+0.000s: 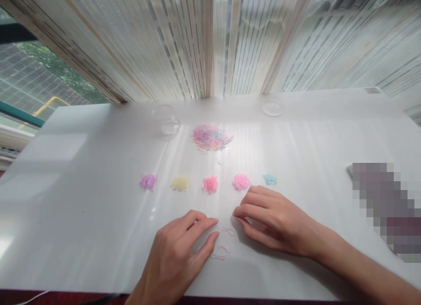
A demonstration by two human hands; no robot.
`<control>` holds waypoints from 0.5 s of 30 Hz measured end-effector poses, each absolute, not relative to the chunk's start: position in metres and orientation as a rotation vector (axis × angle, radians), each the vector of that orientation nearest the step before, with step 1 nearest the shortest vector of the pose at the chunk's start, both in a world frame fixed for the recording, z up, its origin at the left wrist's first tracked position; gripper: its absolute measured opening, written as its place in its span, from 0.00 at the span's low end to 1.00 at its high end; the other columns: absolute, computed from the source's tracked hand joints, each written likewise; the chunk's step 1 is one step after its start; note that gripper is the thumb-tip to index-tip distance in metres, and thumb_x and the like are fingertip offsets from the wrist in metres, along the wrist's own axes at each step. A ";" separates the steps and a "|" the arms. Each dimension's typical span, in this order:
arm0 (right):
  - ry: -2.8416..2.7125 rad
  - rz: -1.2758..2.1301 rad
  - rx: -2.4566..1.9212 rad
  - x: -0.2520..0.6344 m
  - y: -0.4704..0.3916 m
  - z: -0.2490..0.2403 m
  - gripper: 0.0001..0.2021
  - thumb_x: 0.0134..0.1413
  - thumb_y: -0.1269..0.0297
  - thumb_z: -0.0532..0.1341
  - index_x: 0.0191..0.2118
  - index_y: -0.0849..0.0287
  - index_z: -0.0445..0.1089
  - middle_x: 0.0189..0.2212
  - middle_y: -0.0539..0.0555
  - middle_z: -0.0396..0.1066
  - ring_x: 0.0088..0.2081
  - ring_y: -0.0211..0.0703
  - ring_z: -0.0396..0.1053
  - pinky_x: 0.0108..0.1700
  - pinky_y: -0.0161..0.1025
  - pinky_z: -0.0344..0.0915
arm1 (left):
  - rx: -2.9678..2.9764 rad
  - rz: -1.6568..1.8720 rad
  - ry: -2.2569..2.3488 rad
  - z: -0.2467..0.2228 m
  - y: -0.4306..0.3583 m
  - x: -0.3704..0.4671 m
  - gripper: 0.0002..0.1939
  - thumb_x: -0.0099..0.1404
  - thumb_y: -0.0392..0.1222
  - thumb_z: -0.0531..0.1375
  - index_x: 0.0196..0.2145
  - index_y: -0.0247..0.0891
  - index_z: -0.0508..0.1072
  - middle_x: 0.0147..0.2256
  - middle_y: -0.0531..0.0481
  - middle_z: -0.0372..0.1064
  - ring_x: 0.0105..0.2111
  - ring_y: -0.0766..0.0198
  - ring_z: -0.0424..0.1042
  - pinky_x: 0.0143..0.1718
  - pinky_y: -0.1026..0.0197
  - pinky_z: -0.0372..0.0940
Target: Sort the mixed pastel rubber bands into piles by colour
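Observation:
Three thin pale-pink rubber bands [224, 249] lie loose on the white table [108, 235], between my hands. My left hand [179, 248] rests just left of them, thumb and index fingertip apart, with nothing visible between. On the right, my right hand [276, 219] has thumb and index fingertip pinched together; whatever they hold, if anything, is too small to see. Its knuckles are beside a light-pink pile [241, 181]. In the same row lie small piles of purple [148, 181], yellow [180, 183], coral-pink [210, 184] and blue bands [270, 179].
A larger mixed-colour heap of bands [211, 137] lies behind the row. At back left is a clear plastic container [169, 126], and a clear round lid [272, 108] lies at back right. A pixelated object [384, 204] is at the right edge. Striped curtains [184, 46] hang behind.

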State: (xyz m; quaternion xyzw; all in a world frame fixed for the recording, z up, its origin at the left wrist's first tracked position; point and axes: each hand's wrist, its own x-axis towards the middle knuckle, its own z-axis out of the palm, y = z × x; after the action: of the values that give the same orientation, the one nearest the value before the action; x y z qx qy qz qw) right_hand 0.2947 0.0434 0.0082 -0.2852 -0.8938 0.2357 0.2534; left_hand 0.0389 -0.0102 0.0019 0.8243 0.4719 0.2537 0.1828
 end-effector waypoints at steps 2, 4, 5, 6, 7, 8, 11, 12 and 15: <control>-2.445 0.657 -0.781 0.295 0.044 0.009 0.12 0.69 0.72 0.56 0.37 0.63 0.76 0.28 0.53 0.69 0.31 0.42 0.62 0.35 0.39 0.61 | 2.363 0.681 1.296 0.000 -0.008 0.044 0.07 0.74 0.38 0.60 0.46 0.43 0.77 0.36 0.53 0.77 0.29 0.63 0.75 0.32 0.60 0.69; -2.459 0.650 -0.792 0.295 0.044 0.010 0.12 0.69 0.71 0.56 0.36 0.63 0.76 0.28 0.53 0.68 0.31 0.42 0.61 0.34 0.39 0.61 | 2.398 0.664 1.259 -0.003 -0.005 0.049 0.07 0.75 0.37 0.59 0.43 0.44 0.77 0.34 0.54 0.76 0.28 0.62 0.73 0.30 0.59 0.67; -2.463 0.640 -0.796 0.295 0.044 0.010 0.12 0.69 0.71 0.56 0.36 0.63 0.76 0.27 0.53 0.68 0.30 0.42 0.61 0.34 0.39 0.61 | 2.413 0.660 1.240 -0.004 -0.003 0.050 0.08 0.76 0.37 0.58 0.41 0.44 0.77 0.33 0.54 0.75 0.27 0.62 0.73 0.30 0.59 0.66; -2.466 0.631 -0.797 0.295 0.044 0.011 0.12 0.69 0.71 0.56 0.36 0.62 0.76 0.27 0.53 0.68 0.30 0.42 0.61 0.34 0.39 0.60 | 2.425 0.654 1.221 -0.005 -0.002 0.051 0.08 0.76 0.36 0.57 0.40 0.43 0.76 0.33 0.54 0.75 0.27 0.63 0.72 0.30 0.59 0.65; -2.468 0.627 -0.796 0.294 0.044 0.012 0.12 0.69 0.71 0.56 0.36 0.62 0.76 0.28 0.53 0.68 0.31 0.42 0.61 0.34 0.39 0.61 | 2.431 0.652 1.206 -0.006 -0.001 0.052 0.09 0.76 0.35 0.56 0.40 0.43 0.76 0.33 0.54 0.74 0.27 0.63 0.72 0.30 0.59 0.65; -2.468 0.629 -0.794 0.294 0.044 0.012 0.12 0.69 0.70 0.56 0.37 0.62 0.76 0.28 0.53 0.68 0.31 0.42 0.61 0.35 0.39 0.61 | 2.432 0.657 1.197 -0.007 0.000 0.052 0.09 0.77 0.35 0.56 0.40 0.42 0.75 0.33 0.53 0.74 0.27 0.63 0.72 0.30 0.60 0.65; -2.453 0.668 -0.790 0.294 0.043 0.011 0.11 0.71 0.66 0.57 0.41 0.63 0.77 0.30 0.54 0.71 0.33 0.43 0.64 0.36 0.39 0.63 | 2.399 0.721 1.197 -0.007 0.002 0.052 0.08 0.77 0.33 0.55 0.42 0.40 0.73 0.35 0.52 0.74 0.29 0.64 0.73 0.32 0.61 0.66; -2.447 0.678 -0.787 0.294 0.043 0.010 0.11 0.72 0.64 0.58 0.42 0.63 0.77 0.31 0.54 0.72 0.33 0.43 0.65 0.37 0.39 0.64 | 2.382 0.751 1.196 -0.006 0.002 0.053 0.07 0.77 0.33 0.56 0.42 0.40 0.73 0.36 0.52 0.75 0.30 0.65 0.74 0.33 0.62 0.67; -2.432 0.658 -0.766 0.294 0.042 0.007 0.12 0.73 0.63 0.58 0.44 0.63 0.76 0.31 0.54 0.73 0.33 0.43 0.66 0.37 0.39 0.65 | 2.336 0.815 1.172 -0.005 0.004 0.055 0.07 0.76 0.32 0.56 0.44 0.40 0.72 0.37 0.52 0.76 0.32 0.65 0.76 0.35 0.63 0.68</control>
State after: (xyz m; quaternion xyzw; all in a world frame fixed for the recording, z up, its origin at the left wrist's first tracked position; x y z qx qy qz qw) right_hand 0.2936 0.0422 0.0073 -0.2814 -0.8939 0.2420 0.2514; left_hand 0.0548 0.0037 -0.0052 0.8361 0.4192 0.2916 0.2005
